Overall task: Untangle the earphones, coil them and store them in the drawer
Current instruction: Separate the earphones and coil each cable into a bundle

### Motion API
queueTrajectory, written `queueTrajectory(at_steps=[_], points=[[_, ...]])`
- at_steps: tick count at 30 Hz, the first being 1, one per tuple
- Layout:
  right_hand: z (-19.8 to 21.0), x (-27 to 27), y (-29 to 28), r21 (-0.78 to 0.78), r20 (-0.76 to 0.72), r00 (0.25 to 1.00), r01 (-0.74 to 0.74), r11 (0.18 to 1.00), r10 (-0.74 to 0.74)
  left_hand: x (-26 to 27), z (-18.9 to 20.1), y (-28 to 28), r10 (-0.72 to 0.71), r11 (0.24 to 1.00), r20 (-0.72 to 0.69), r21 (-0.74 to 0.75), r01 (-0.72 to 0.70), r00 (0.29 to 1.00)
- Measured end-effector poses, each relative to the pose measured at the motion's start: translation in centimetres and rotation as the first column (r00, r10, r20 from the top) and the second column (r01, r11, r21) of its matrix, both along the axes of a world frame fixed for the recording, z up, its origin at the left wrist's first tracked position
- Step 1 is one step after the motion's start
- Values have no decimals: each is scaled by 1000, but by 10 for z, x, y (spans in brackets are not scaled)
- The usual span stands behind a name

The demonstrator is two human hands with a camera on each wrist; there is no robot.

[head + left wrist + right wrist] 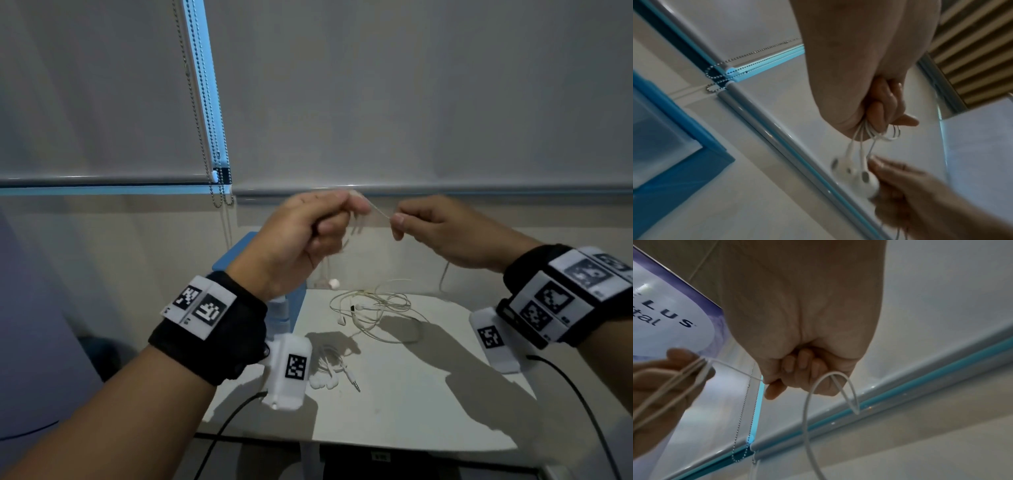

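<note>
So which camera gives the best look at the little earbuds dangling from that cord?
The left wrist view: both earbuds hang large below the left hand, which grips their cords, though slightly blurred. The head view shows only one small bud under that hand. The right wrist view shows cord only, no buds.

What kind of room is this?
Probably an office or study corner: a small white table stands under a window with roller blinds and bead chains, beside a blue drawer unit.

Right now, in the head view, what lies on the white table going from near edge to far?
Coiled earphones with the jack nearest → loose earbud → tangled cable pile → hanging earbud of the earphones stretched between left hand and right hand.
</note>
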State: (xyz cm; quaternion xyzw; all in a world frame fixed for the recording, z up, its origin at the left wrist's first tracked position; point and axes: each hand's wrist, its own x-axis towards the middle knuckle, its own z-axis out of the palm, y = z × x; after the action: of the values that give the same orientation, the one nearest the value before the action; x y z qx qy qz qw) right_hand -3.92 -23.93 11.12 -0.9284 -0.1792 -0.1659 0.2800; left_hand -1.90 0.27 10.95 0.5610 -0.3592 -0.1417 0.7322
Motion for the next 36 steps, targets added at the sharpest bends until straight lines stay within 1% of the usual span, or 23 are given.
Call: queueTrajectory(at_steps=[2,4,6,8,12,14,16,17,18,19,20,21,22,23,25,27,28,30,33,35,36], points=[[-10,0,-3,15,-30,1000,9,1000,-8,4,12,8,8,993,-53,-118,-14,999],[-19,2,-7,-1,-22,1000,14,1000,-14,9,24,17,37,978,-63,-201,-49,997],[-28,6,-13,-47,-13,999,43,998,-43,15,33,27,118,960,-63,-249,-131,991],[-36,9,-21,-55,-51,996,74,996,-77,19,38,35,194,936,-82,-282,-210,977],[-47,12,-33,-68,-99,984,144,987,-150,21,37,39,264,915,-94,-289,-280,960],[-47,13,-36,-144,-144,959,222,964,-243,19,34,35,279,917,-82,-271,-291,957],[-43,15,-38,-277,-197,918,284,918,-344,17,29,30,282,928,-49,-238,-286,958],[-41,14,-37,-316,-205,904,302,899,-376,16,28,27,281,936,-25,-211,-280,959],[-38,14,-35,-302,-207,901,311,901,-381,15,26,23,278,945,2,-180,-273,961],[-35,12,-32,-226,-212,912,305,925,-352,14,25,18,271,953,29,-147,-264,962],[-30,10,-26,-90,-206,938,267,959,-280,13,24,12,264,960,53,-112,-257,963],[-25,7,-17,59,-180,966,201,978,-188,11,23,7,261,964,75,-76,-255,963],[-18,2,-6,188,-135,987,110,976,-85,10,22,2,256,967,94,-44,-253,962],[-11,-3,7,292,-93,996,15,956,13,8,21,-2,245,969,107,-21,-245,963],[0,-7,26,462,-40,985,-128,877,165,7,18,-9,222,975,117,2,-224,968],[7,-6,34,553,-41,967,-189,812,253,5,17,-13,224,974,117,16,-227,967],[9,-7,37,559,-46,956,-217,801,291,4,17,-14,227,973,116,20,-231,967],[7,-6,38,533,-53,947,-242,811,317,2,16,-15,217,976,106,10,-219,970],[-1,-3,36,479,-65,968,-184,858,244,1,17,-14,171,984,38,-63,-169,984],[-6,-3,39,371,-85,974,-163,914,209,0,18,-13,145,979,-17,-143,-146,989],[-9,-5,41,269,-88,978,-158,950,187,1,18,-13,151,971,-39,-181,-155,988]])
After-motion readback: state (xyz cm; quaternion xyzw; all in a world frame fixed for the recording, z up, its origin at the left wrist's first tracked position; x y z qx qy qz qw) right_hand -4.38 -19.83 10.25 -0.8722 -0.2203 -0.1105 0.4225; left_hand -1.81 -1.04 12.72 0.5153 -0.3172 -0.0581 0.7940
